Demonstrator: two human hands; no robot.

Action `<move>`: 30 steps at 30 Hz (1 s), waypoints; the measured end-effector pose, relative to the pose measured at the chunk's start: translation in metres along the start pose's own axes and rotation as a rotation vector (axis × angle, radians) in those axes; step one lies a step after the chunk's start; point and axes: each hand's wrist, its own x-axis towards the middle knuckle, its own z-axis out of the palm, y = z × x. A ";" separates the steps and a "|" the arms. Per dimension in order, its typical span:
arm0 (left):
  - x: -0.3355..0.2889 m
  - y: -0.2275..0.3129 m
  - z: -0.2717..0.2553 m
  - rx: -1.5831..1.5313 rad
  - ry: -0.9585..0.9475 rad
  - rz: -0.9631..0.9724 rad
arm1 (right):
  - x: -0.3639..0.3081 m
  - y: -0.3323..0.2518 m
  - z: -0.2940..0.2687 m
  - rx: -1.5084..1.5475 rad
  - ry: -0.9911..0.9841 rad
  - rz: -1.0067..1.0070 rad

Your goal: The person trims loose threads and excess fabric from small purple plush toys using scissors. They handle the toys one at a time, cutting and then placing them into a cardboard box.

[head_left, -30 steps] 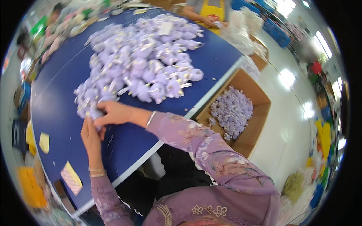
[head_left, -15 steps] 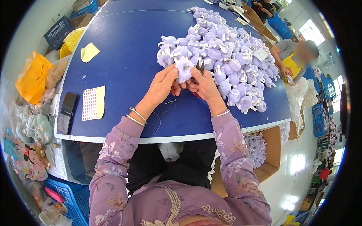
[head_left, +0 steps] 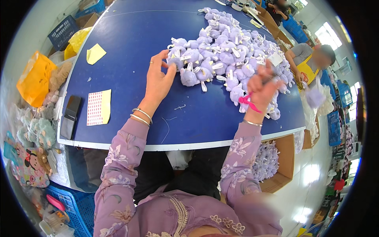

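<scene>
My left hand is at the near left edge of a big heap of small lilac plush pieces. Its thumb and fingers curve apart, with the tips by a fluffy plush piece; whether they touch it I cannot tell. Over the right part of the heap is my right hand, smeared by motion. A pair of scissors with a pink-wrapped handle stays in it, the dark blades blurred. Beyond the table's right edge a blurred lilac plush piece hangs in mid-air. White tags stick out of many pieces.
On the blue table lie a sticker sheet, a yellow paper, a dark phone and thread scraps. A cardboard box with more lilac pieces stands below right. Another person sits at the far right.
My hands have parted. The plush piece between them is gone from there, and a blurred one is in the air at right. My right hand swung right with the scissors; my left moved slightly left.
</scene>
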 end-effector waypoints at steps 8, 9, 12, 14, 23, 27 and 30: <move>-0.012 -0.002 0.014 0.290 -0.273 0.248 | -0.005 0.086 0.046 -1.005 -0.129 0.388; -0.014 -0.003 0.015 0.288 -0.322 0.169 | -0.007 0.090 0.044 -1.033 -0.150 0.391; -0.013 -0.002 0.011 0.229 -0.425 0.039 | -0.013 0.096 0.044 -1.107 -0.211 0.406; -0.013 0.002 0.010 0.120 -0.453 -0.037 | -0.014 0.096 0.045 -1.147 -0.245 0.426; -0.019 0.007 0.018 -0.232 -0.386 -0.209 | -0.014 0.086 0.059 -0.950 -0.173 0.416; -0.019 0.008 0.017 -0.162 -0.349 -0.186 | -0.015 0.087 0.058 -0.922 -0.175 0.424; -0.021 0.013 0.016 -0.139 -0.344 -0.127 | -0.016 0.089 0.056 -0.895 -0.143 0.411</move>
